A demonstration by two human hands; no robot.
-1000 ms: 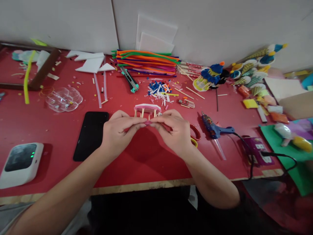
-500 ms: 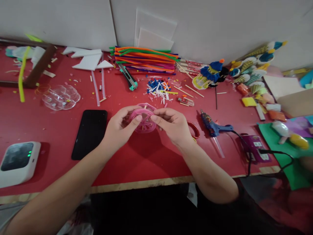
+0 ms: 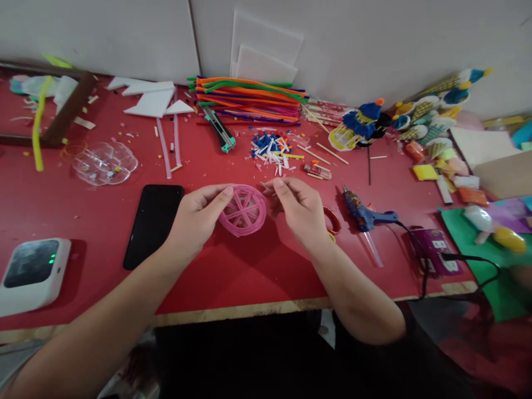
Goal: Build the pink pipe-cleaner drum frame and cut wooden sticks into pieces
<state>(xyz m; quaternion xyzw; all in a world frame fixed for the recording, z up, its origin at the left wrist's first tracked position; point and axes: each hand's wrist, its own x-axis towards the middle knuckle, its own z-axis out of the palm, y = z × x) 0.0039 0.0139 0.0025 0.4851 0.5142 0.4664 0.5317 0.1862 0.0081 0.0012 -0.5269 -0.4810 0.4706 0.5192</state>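
A pink spoked wheel (image 3: 243, 213), wound round its rim with what looks like pipe cleaner or yarn, is tilted up above the red table. My left hand (image 3: 201, 213) pinches its left edge between thumb and fingers. Just to the wheel's right, my right hand (image 3: 297, 208) is closed, thumb against fingers, apart from the rim. A small greyish tip shows at its fingertips, too small to name. Behind the hands lies a pile of blue, white and orange cut bits (image 3: 272, 148).
A black phone (image 3: 153, 227) lies left of my hands, a white device (image 3: 35, 271) farther left. To the right are a red tape ring (image 3: 332, 220) and a blue glue gun (image 3: 363, 213) with its cord. A cutter (image 3: 219, 128) and pipe cleaners (image 3: 249, 100) lie at the back.
My right hand has come off the wheel and moved slightly right. The wheel has turned so its spokes face me more fully, held by the left hand alone.
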